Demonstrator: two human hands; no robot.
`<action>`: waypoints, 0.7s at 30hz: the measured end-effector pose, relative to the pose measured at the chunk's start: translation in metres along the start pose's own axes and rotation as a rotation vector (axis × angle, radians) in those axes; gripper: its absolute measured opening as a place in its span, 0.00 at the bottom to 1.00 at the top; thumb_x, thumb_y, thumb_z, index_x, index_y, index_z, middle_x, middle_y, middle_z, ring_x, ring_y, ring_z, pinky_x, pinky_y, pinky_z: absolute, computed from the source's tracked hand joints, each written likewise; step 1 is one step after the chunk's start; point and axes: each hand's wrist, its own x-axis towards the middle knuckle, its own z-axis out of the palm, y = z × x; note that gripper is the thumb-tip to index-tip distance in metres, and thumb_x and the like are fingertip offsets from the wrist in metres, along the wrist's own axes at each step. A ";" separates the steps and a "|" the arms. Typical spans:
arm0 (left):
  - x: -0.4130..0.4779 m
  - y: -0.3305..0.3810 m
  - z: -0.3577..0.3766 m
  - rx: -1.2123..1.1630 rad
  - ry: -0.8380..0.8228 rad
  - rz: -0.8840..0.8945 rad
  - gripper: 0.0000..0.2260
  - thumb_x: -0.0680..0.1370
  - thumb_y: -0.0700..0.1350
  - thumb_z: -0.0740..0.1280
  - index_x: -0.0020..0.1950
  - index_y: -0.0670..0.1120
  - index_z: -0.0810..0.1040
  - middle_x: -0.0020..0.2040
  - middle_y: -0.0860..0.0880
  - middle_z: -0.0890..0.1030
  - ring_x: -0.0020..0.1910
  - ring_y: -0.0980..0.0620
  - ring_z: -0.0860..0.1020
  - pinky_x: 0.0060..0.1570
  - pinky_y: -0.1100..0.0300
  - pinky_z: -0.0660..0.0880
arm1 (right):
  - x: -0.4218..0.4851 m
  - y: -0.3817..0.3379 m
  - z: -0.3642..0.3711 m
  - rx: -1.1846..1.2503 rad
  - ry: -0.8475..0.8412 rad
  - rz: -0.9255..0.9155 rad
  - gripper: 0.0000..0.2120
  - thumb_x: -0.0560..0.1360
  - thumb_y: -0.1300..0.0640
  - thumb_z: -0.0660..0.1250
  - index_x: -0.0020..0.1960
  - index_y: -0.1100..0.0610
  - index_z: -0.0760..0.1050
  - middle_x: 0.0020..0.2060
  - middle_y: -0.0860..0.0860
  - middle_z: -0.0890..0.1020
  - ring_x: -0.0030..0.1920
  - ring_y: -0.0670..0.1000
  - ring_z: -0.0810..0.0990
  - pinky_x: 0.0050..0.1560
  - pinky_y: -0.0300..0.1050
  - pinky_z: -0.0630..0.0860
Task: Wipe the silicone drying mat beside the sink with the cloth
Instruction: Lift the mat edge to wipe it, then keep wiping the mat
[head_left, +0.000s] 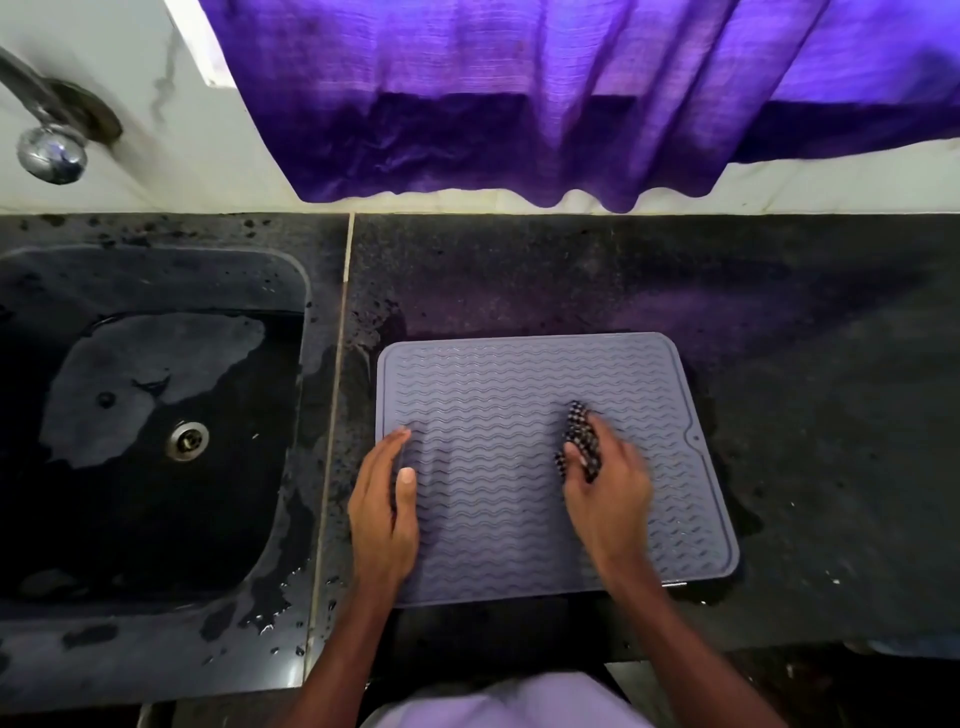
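mat (519, 405): grey ribbed silicone, flat on dark counter (805, 364) just right of sink (130, 415) | cloth (579, 441): checked, bunched on mat | right hand (608, 493): fingers curled gripping cloth | left hand (384, 514): fingers straight, pressing mat's left edge

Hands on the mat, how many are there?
2. The left hand rests flat on the left edge of the mat, on the side nearest the sink. The right hand grips the cloth right of the mat's middle.
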 end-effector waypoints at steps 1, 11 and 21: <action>0.000 0.000 0.000 0.001 -0.002 -0.005 0.22 0.84 0.51 0.55 0.68 0.38 0.76 0.68 0.46 0.78 0.69 0.51 0.75 0.70 0.57 0.69 | -0.006 -0.009 0.006 0.013 -0.011 -0.013 0.23 0.75 0.56 0.70 0.69 0.58 0.73 0.52 0.58 0.80 0.48 0.48 0.73 0.49 0.39 0.68; 0.001 -0.003 0.000 0.090 -0.049 0.046 0.33 0.83 0.64 0.52 0.70 0.38 0.74 0.69 0.43 0.77 0.69 0.47 0.74 0.72 0.63 0.65 | -0.035 -0.076 0.052 0.123 -0.203 -0.150 0.23 0.74 0.54 0.68 0.69 0.52 0.72 0.53 0.55 0.80 0.51 0.54 0.79 0.54 0.48 0.77; -0.002 -0.008 0.003 0.160 -0.101 0.068 0.31 0.83 0.63 0.54 0.72 0.40 0.73 0.72 0.44 0.73 0.73 0.47 0.70 0.74 0.63 0.62 | 0.035 -0.060 0.003 0.328 -0.283 0.063 0.18 0.76 0.52 0.70 0.65 0.50 0.75 0.49 0.45 0.82 0.45 0.44 0.82 0.41 0.35 0.78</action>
